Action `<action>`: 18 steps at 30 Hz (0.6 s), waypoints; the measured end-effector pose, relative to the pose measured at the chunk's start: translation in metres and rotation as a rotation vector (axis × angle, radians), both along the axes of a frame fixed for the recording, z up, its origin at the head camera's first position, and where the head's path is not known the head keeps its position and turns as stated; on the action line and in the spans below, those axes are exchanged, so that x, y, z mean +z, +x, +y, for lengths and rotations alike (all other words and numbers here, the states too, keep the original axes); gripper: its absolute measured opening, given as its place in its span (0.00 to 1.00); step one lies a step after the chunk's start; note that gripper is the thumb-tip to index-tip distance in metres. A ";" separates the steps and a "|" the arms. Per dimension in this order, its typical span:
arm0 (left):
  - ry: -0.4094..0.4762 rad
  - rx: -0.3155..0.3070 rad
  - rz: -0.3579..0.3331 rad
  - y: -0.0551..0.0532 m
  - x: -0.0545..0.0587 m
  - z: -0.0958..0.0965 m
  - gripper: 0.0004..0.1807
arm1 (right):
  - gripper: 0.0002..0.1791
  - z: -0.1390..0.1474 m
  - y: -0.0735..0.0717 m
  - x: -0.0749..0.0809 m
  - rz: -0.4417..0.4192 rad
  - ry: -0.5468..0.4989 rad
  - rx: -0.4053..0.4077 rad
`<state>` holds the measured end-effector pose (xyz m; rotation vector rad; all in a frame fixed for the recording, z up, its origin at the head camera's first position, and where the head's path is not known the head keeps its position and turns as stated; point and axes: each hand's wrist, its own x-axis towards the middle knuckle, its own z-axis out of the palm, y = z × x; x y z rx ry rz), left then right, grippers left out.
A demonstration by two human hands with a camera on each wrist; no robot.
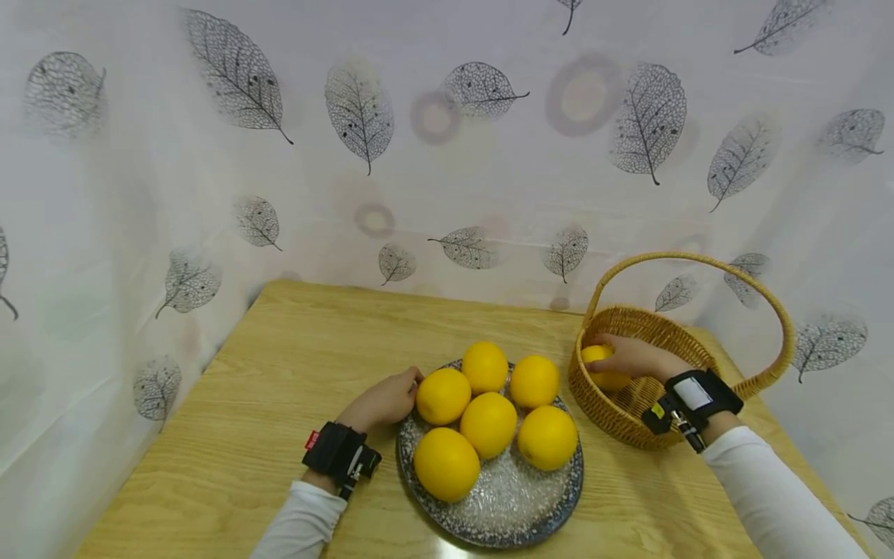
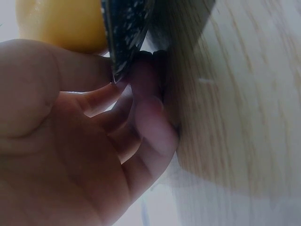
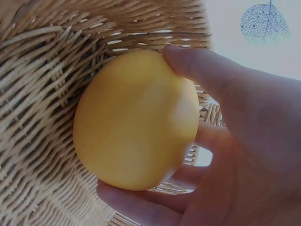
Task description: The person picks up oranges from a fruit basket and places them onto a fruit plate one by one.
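Note:
In the head view my left hand (image 1: 387, 400) is at the left rim of a round, speckled dark-edged plate (image 1: 520, 497). The left wrist view shows the plate's edge (image 2: 124, 40) pinched between the thumb above and curled fingers below, close against the table. Several oranges (image 1: 489, 425) sit grouped on the plate, mostly toward its far side. My right hand (image 1: 635, 357) reaches inside a wicker basket (image 1: 604, 411) at the right. It grips an orange (image 3: 136, 122), thumb on one side and fingers curled round the other, next to the woven wall (image 3: 42, 117).
The basket's tall arched handle (image 1: 698, 258) rises over the right forearm. Everything stands on a light wooden table (image 1: 314, 334), backed by a white curtain (image 1: 293, 186) with a leaf print. The plate stands just left of the basket.

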<state>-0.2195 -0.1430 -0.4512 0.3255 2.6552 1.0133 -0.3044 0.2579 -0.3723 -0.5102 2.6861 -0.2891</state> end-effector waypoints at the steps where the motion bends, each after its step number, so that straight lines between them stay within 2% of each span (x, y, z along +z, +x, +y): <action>1: 0.000 0.000 -0.001 0.000 0.000 0.000 0.15 | 0.41 0.000 0.000 0.000 0.004 -0.004 -0.002; 12: -0.008 -0.025 0.008 0.000 -0.001 -0.001 0.16 | 0.36 -0.001 0.005 -0.004 0.059 -0.025 -0.055; 18: 0.000 -0.015 0.003 0.002 -0.001 -0.001 0.16 | 0.40 -0.002 0.012 0.000 0.162 -0.047 -0.079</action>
